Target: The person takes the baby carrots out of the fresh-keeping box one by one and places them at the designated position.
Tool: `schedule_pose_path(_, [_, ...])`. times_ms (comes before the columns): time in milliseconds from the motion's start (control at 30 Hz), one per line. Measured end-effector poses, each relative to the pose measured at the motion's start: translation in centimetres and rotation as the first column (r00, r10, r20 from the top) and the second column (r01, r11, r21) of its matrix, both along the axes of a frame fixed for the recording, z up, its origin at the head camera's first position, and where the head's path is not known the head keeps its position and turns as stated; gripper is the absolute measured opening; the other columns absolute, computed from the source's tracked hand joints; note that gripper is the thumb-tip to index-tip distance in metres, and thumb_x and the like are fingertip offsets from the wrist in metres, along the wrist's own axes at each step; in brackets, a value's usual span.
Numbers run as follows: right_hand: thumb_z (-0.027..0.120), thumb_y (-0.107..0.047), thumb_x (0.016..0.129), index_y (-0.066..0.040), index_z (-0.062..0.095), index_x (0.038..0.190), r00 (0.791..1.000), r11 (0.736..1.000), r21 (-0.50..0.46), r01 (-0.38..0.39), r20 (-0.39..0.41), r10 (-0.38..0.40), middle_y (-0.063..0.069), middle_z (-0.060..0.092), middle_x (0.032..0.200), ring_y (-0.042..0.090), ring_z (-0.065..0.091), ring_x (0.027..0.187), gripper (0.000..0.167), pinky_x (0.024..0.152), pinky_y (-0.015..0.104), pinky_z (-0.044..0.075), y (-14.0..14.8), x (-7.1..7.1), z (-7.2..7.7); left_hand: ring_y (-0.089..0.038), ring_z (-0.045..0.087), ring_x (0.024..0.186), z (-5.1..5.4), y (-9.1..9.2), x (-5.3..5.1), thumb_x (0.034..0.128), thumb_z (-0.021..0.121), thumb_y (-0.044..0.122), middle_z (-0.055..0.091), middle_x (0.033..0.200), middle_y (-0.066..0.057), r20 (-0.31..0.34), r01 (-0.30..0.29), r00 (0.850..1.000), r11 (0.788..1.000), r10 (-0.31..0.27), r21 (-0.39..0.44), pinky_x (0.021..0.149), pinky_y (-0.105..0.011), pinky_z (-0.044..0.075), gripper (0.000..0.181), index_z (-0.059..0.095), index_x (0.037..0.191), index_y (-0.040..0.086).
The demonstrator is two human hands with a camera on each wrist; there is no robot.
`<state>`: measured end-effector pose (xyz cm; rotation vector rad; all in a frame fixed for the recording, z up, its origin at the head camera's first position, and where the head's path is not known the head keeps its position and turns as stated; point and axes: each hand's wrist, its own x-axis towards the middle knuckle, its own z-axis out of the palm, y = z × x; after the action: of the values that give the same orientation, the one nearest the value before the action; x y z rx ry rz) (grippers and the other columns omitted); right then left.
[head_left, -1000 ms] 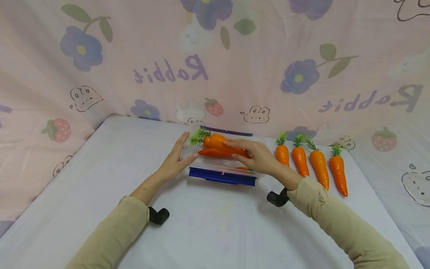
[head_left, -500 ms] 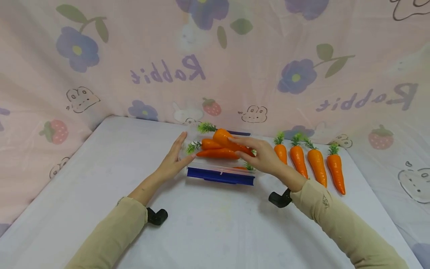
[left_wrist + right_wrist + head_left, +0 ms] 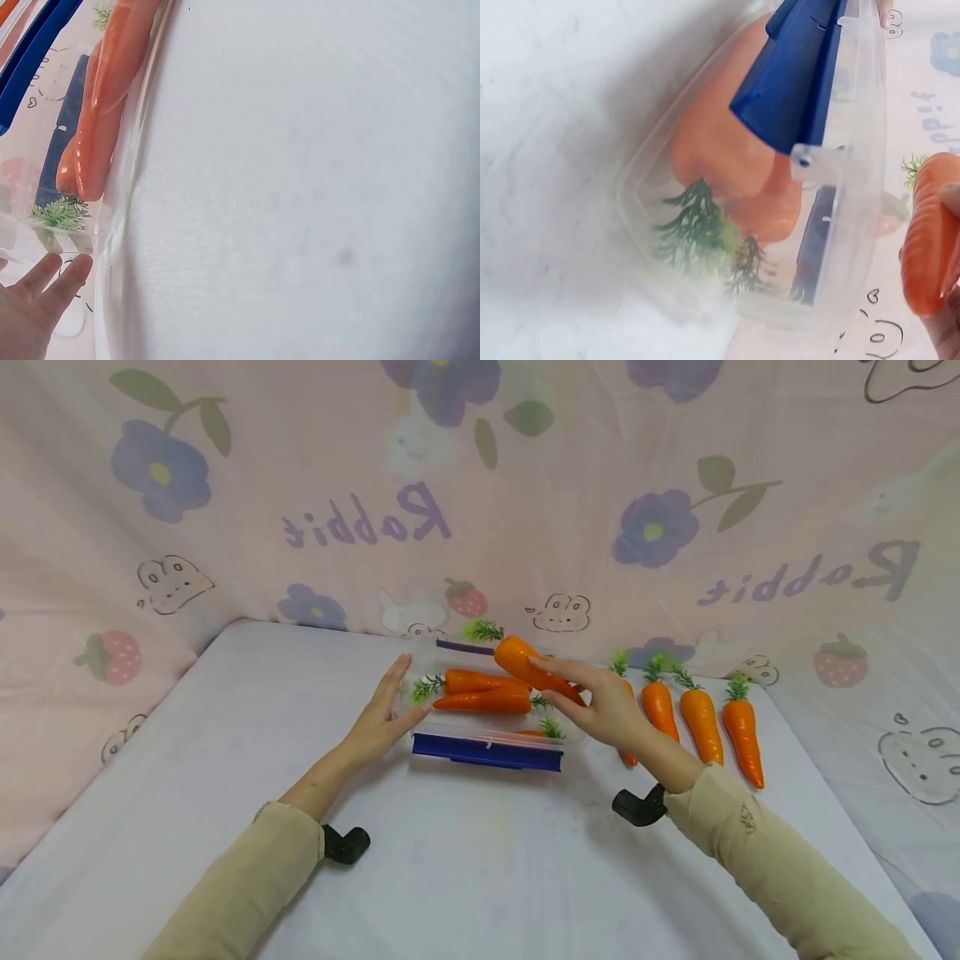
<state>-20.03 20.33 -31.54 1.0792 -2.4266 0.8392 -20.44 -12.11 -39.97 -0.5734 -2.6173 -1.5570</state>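
A clear plastic box (image 3: 457, 727) with blue side latches (image 3: 487, 753) stands on the table, several orange toy carrots (image 3: 487, 700) with green tops lying inside. Against its left end rests my left hand (image 3: 378, 722), fingers fairly straight; the left wrist view shows the fingertips (image 3: 79, 266) at the box wall. My right hand (image 3: 611, 706) pinches a carrot (image 3: 525, 658) near its pointed end, above the box's right rear part. Its leafy top points up and left. In the right wrist view this carrot (image 3: 930, 247) appears beyond the box wall, with the hand only partly visible.
To the right of the box, several more carrots (image 3: 701, 722) lie in a row on the white tabletop (image 3: 450, 860); my right arm partly covers the nearest one. A patterned curtain (image 3: 315, 468) hangs right behind the table.
The carrot in my right hand has risen off the others in the box and moved rightward. My left hand stays at the box's left end.
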Motion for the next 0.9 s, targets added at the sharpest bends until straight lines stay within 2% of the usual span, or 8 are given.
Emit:
schedule_pose_path(267, [0.071, -0.005, 0.085, -0.010, 0.061, 0.130, 0.996, 0.996, 0.009, 0.093, 0.012, -0.093, 0.010, 0.063, 0.129, 0.023, 0.066, 0.096, 0.047, 0.071, 0.032, 0.057, 1.1, 0.5, 0.3, -0.029, 0.005, 0.149, -0.2, 0.0, 0.0, 0.0958, 0.054, 0.032, 0.001, 0.163, -0.001, -0.002, 0.003, 1.000, 1.000, -0.003, 0.016, 0.115, -0.062, 0.011, 0.078, 0.006, 0.156, 0.019])
schedule_pose_path(400, [0.071, -0.006, 0.085, -0.012, 0.061, 0.131, 0.988, 0.988, 0.004, 0.152, -0.004, -0.152, 0.009, 0.064, 0.127, 0.023, 0.066, 0.094, 0.047, 0.070, 0.033, 0.057, 1.8, 0.6, 0.1, -0.029, 0.005, 0.149, -0.2, 0.0, 0.1, 0.0961, 0.054, 0.033, 0.001, 0.163, 0.000, 0.003, -0.001, 1.000, 1.000, 0.001, 0.017, 0.115, -0.062, 0.011, 0.077, 0.005, 0.156, 0.023])
schedule_pose_path(467, [0.071, -0.006, 0.085, -0.013, 0.061, 0.130, 0.985, 0.985, -0.005, 0.172, -0.003, -0.172, 0.009, 0.064, 0.126, 0.024, 0.066, 0.093, 0.047, 0.071, 0.035, 0.058, 2.1, 0.6, 0.1, -0.032, 0.004, 0.148, 0.9, 0.1, 0.7, 0.0964, 0.053, 0.029, 0.000, 0.163, -0.004, 0.017, 0.006, 1.000, 1.000, -0.006, 0.021, 0.114, -0.064, 0.010, 0.077, 0.005, 0.156, 0.018])
schedule_pose_path(600, [0.070, -0.008, 0.086, -0.013, 0.061, 0.131, 0.978, 0.978, -0.008, 0.207, 0.014, -0.206, 0.010, 0.064, 0.126, 0.026, 0.066, 0.096, 0.046, 0.073, 0.041, 0.058, 2.6, 0.8, 0.1, -0.033, 0.004, 0.148, 0.9, 0.1, 0.7, 0.0963, 0.053, 0.027, 0.000, 0.163, -0.005, 0.022, 0.009, 1.000, 1.000, -0.009, 0.017, 0.114, -0.064, 0.009, 0.078, 0.004, 0.156, 0.017])
schedule_pose_path(633, [0.070, -0.008, 0.086, -0.013, 0.060, 0.131, 0.977, 0.977, -0.008, 0.213, 0.016, -0.213, 0.011, 0.064, 0.127, 0.027, 0.066, 0.095, 0.046, 0.073, 0.042, 0.058, 2.7, 0.8, 0.1, -0.032, 0.003, 0.148, 0.9, 0.1, 0.7, 0.0963, 0.053, 0.026, 0.000, 0.163, -0.005, 0.022, 0.009, 1.000, 1.000, -0.009, 0.014, 0.114, -0.063, 0.009, 0.078, 0.004, 0.156, 0.017])
schedule_pose_path(700, [0.070, -0.009, 0.087, -0.014, 0.060, 0.132, 0.972, 0.972, 0.001, 0.234, 0.015, -0.234, 0.011, 0.064, 0.127, 0.027, 0.066, 0.095, 0.047, 0.074, 0.043, 0.058, 3.0, 0.9, 0.1, -0.029, 0.004, 0.149, -0.1, -0.1, 0.0, 0.0962, 0.053, 0.030, 0.000, 0.163, -0.001, 0.009, 0.003, 1.000, 1.000, -0.004, 0.004, 0.115, -0.062, 0.009, 0.078, 0.004, 0.156, 0.022])
schedule_pose_path(900, [0.067, -0.012, 0.090, -0.017, 0.056, 0.136, 0.959, 0.961, 0.039, 0.273, 0.067, -0.275, 0.010, 0.061, 0.131, 0.027, 0.064, 0.100, 0.048, 0.078, 0.044, 0.056, 3.6, 1.1, 0.1, -0.029, 0.004, 0.149, 0.0, 0.0, 0.1, 0.0964, 0.053, 0.033, 0.000, 0.163, -0.003, 0.009, 0.002, 1.000, 1.000, -0.002, 0.013, 0.116, -0.061, 0.009, 0.077, 0.004, 0.156, 0.024])
